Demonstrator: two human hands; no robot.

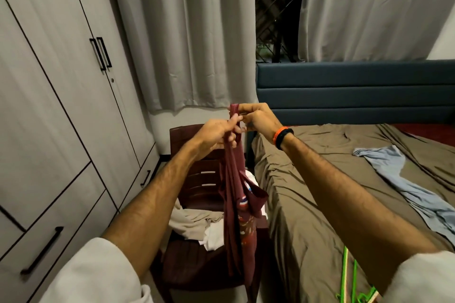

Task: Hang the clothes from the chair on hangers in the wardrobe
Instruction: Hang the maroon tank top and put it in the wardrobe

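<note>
A maroon shirt [236, 206] hangs bunched in the air above the dark brown chair [194, 184]. My left hand [216, 134] and my right hand [256, 117] both grip its top edge, close together at chest height. Beige and white clothes [197, 221] lie piled on the chair seat under the shirt. Green hangers [349, 280] rest on the bed at the lower right. The grey wardrobe [56, 96] stands on the left with its doors closed.
A bed with a brown sheet [320, 204] fills the right side, with a light blue garment [406, 187] lying on it. A blue headboard [354, 91] and grey curtains [187, 32] stand behind. A narrow strip of floor runs between wardrobe and chair.
</note>
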